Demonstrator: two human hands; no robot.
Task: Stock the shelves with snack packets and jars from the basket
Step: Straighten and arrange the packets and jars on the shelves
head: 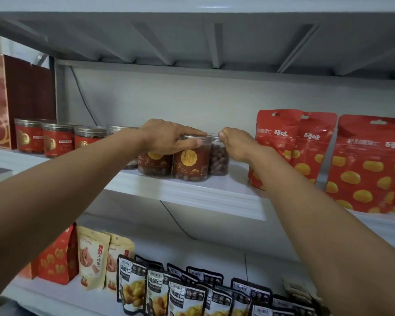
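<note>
head view: brown jar (pixel 191 163), set on shelf (pixel 192 190), gripped by left hand (pixel 169 137); neighbouring jar (pixel 219 161) pinched by right hand (pixel 235 144); stocking judged well advanced, basket unseen

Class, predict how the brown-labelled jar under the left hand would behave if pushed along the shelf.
The brown-labelled jar shows nuts below its label, so it is probably fairly heavy for its size. Its clear wall seems rigid plastic, likely stiff. Upright on its flat base on the shelf, it should slide rather than roll.

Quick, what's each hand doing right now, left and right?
Left hand: grips the front jar by its lid.
Right hand: fingers curled, pinching the back jar lid.
</note>
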